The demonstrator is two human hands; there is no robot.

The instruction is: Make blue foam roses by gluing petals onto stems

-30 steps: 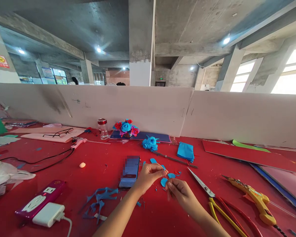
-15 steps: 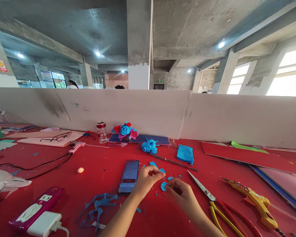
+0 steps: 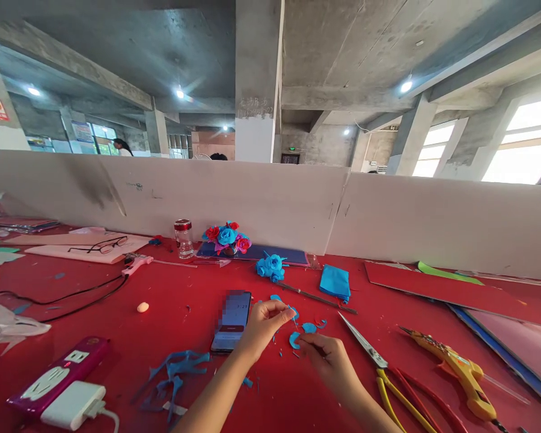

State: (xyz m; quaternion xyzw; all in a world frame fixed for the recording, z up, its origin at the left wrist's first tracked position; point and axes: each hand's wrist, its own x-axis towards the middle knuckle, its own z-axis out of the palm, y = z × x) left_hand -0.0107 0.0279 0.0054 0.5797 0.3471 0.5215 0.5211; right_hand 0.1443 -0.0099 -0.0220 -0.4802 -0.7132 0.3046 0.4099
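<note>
A thin wire (image 3: 294,320) was pinched between the closed left hand (image 3: 264,325) and right hand (image 3: 329,359), blue petals (image 3: 294,340) just beside them.

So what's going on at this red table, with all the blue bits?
A person sits at a red table doing paper craft. The left hand pinches a small blue petal, while the right hand works close by, fingers pinched over another blue petal. Finished blue paper flowers lie farther back. A phone lies left of the hands; scissors and a yellow glue gun lie to the right.
</note>
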